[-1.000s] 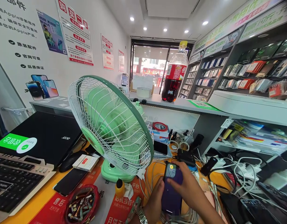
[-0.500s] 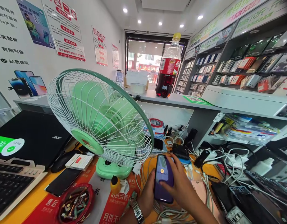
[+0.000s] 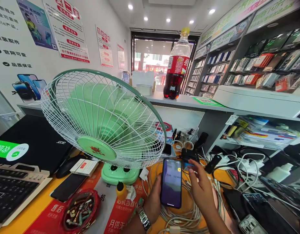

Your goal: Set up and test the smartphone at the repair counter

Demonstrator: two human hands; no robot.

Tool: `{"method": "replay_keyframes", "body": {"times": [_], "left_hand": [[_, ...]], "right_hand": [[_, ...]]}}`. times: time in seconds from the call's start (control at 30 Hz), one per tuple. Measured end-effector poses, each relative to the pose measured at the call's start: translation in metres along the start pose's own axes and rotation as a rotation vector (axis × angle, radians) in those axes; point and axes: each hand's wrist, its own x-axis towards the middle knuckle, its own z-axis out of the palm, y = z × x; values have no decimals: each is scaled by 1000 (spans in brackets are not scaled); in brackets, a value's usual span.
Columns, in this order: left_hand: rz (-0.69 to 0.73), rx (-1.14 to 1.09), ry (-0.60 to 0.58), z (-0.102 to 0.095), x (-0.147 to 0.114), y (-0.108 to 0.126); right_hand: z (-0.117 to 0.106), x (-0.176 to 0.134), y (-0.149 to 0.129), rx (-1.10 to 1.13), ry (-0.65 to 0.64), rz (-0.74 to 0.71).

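Holding the phone (image 3: 171,183) upright, your left hand (image 3: 153,198) clasps its edge; your right hand (image 3: 201,190), loosely spread, is just beside it, off the screen. Cables (image 3: 182,217) beneath. Screen lit, so that much's done; what's left, can't tell.

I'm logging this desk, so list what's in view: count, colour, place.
Lit phone: one, dark, lower centre
Fan: one, green, left
Bottle: one, red-labelled, upper centre
Laptop: one, black, left
Keyboard: one, black-and-cream, lower left
Unlit phone: one, black, lower left
Bowl: one, red, lower left
Cables: many, pale, lower right
Large device: one, white, right
Posters: several, multicoloured, upper left
Packages: many, mixed, upper right
Left hand: one, holding lit phone
Right hand: one, open beside it
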Motion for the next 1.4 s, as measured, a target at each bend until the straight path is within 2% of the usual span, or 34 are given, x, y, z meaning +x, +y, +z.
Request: {"method": "replay_keyframes", "body": {"times": [0.07,0.13,0.2,0.27,0.43,0.63,0.93,1.2,1.4], "left_hand": [[-8,-17,27,1,1,1],[-15,-13,61,1,1,1],[-6,-1,91,0,2,0],[36,8,117,-2,3,-1],[66,76,129,-4,3,-5],[52,195,116,0,3,-5],[47,215,100,1,2,-4],[60,124,95,3,3,-4],[44,159,105,0,4,-5]], "right_hand": [[2,-6,8,107,-50,69],[6,-16,16,197,-156,122],[13,-26,21,243,-296,133],[18,-36,23,230,-359,124],[23,-47,21,165,-289,156],[19,-41,9,300,-382,185],[21,-41,14,390,-430,217],[24,-41,7,535,-419,207],[25,-42,9,610,-421,218]]}}
